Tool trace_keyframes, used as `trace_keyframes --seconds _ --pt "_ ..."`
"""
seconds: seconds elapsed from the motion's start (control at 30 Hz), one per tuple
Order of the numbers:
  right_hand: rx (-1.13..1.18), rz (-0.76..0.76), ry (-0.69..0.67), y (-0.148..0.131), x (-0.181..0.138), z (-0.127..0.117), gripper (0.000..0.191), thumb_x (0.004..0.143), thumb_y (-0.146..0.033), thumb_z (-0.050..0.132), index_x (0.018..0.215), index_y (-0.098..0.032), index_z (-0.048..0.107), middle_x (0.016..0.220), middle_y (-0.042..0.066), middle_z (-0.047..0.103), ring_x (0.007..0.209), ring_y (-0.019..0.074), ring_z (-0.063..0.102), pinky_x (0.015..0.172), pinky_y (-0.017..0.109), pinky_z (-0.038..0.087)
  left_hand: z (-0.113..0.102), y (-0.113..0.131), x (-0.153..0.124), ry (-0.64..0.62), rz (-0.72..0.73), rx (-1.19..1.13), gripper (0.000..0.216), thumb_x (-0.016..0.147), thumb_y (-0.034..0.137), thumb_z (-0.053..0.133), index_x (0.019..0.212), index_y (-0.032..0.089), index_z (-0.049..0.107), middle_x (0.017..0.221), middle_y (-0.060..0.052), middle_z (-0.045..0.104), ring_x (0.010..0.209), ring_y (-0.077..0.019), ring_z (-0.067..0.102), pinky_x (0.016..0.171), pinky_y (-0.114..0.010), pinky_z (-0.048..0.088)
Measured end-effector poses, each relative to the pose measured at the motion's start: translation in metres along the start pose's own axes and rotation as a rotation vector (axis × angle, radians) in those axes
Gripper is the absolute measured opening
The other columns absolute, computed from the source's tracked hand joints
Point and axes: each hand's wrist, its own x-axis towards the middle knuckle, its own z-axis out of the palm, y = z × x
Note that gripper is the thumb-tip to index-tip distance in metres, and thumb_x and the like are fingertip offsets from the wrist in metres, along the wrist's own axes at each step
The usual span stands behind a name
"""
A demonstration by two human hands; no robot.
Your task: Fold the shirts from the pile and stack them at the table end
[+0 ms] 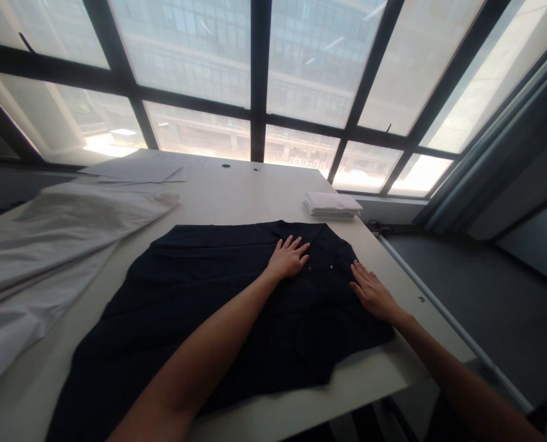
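A dark navy shirt (pixel 199 282) lies spread over the white table, its collar end toward the right. Small buttons show near that end, between my two hands. My left hand (pixel 288 256) rests flat on the cloth with the fingers spread. At the shirt's right edge, my right hand (pixel 372 291) lies with its fingers stretched out, the tips touching the fabric. Neither hand grips the cloth. The shirt's lower left part runs out of view, partly behind my left forearm.
A pale crumpled garment (pixel 61 245) covers the table's left side. Behind it lie sheets of paper (pixel 137 167). A folded white cloth stack (pixel 332 204) sits near the far right edge of the white table (pixel 236 199). Large windows stand beyond; dark floor is at right.
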Motion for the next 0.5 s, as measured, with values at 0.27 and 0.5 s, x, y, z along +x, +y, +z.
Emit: trace_keyframes --seconds 0.27,0.5 --pt "0.280 -0.040 0.063 0.008 -0.026 -0.006 0.065 0.104 -0.059 0.028 0.153 -0.022 0.046 0.163 0.009 0.034 0.152 0.0274 0.028 0.124 0.055 0.023 -0.002 0.000 -0.001 -0.005 0.004 -0.001 0.056 0.105 0.052 0.030 0.157 0.033 0.039 0.167 -0.004 0.029 0.155 -0.0325 0.017 0.122 -0.058 0.016" --pt "0.878 0.138 0.454 0.021 -0.027 -0.011 0.060 0.105 -0.053 0.028 0.150 -0.020 0.051 0.144 0.012 0.060 0.138 0.0282 0.052 0.119 0.055 0.037 -0.004 -0.001 0.000 -0.024 -0.004 -0.024 0.056 0.104 0.053 0.030 0.156 0.033 0.039 0.167 -0.003 0.029 0.155 -0.0318 0.017 0.123 -0.057 0.015"
